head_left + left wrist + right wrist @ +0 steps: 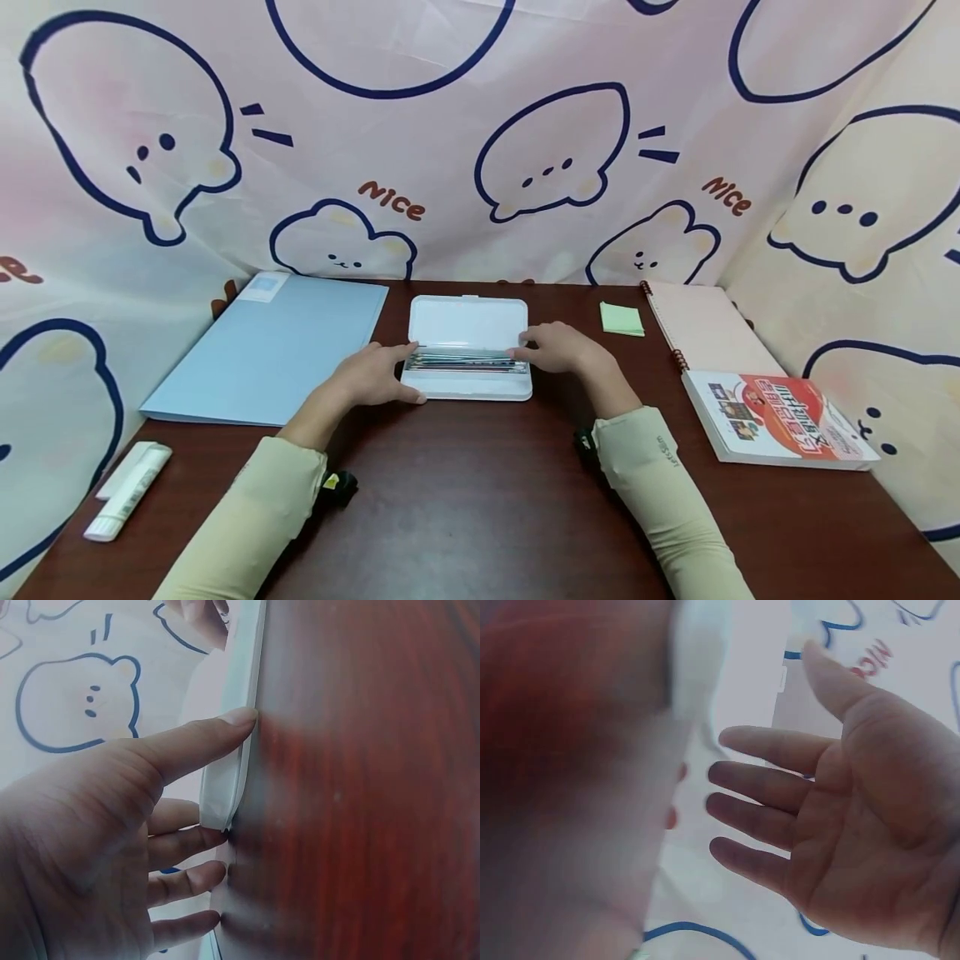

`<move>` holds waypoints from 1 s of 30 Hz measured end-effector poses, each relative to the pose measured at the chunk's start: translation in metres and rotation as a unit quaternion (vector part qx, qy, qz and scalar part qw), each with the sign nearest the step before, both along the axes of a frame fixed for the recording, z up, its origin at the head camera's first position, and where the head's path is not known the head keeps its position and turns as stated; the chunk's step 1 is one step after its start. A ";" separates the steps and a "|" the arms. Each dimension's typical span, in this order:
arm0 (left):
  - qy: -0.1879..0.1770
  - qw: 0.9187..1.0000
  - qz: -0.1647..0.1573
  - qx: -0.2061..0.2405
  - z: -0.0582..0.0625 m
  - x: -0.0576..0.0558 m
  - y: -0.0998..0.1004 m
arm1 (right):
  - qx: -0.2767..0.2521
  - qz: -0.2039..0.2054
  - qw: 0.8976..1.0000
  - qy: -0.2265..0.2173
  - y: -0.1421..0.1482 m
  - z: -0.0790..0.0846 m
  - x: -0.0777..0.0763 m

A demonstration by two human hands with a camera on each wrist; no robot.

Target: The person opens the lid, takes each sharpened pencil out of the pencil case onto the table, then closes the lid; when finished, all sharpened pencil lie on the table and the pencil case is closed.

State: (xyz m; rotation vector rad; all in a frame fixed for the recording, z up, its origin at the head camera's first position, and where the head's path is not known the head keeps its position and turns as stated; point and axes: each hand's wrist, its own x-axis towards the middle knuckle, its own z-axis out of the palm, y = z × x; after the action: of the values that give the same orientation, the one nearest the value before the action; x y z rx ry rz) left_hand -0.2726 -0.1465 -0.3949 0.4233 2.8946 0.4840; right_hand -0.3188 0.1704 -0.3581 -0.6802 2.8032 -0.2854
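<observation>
A white pencil case lies with its lid raised toward the back, and several thin pencils sit inside. At its left end, my left hand holds the case, thumb on the front edge and the index finger by the hinge side. In the left wrist view the thumb presses the case's edge; the other fingers spread beside the end. My right hand is at the right end, its fingertips over the case's rim. In the right wrist view its fingers are straight and spread.
A blue folder lies left of the case, and a white glue stick nearer the front left. To the right are green sticky notes, a spiral notebook and a thick book. A patterned cloth hangs behind.
</observation>
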 end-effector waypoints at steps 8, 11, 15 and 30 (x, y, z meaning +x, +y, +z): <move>0.014 1.000 0.002 -0.014 0.004 -0.005 0.003 | -0.041 0.009 0.998 0.056 -0.008 0.016 0.007; 0.010 1.000 0.001 -0.015 0.002 -0.004 0.003 | -0.040 0.046 0.998 0.026 -0.013 0.008 0.006; 0.008 1.000 0.004 -0.009 -0.001 -0.002 0.002 | -0.035 0.068 0.997 0.002 -0.016 -0.006 0.004; 0.010 1.000 0.006 -0.007 -0.003 -0.001 0.001 | -0.011 0.055 0.998 0.005 -0.022 -0.014 0.004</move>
State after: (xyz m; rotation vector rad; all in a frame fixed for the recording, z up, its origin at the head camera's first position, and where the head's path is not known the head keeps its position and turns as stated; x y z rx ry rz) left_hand -0.2739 -0.1452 -0.3982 0.4124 2.9191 0.4630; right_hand -0.3151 0.1485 -0.3725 -0.8405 2.7625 -0.2941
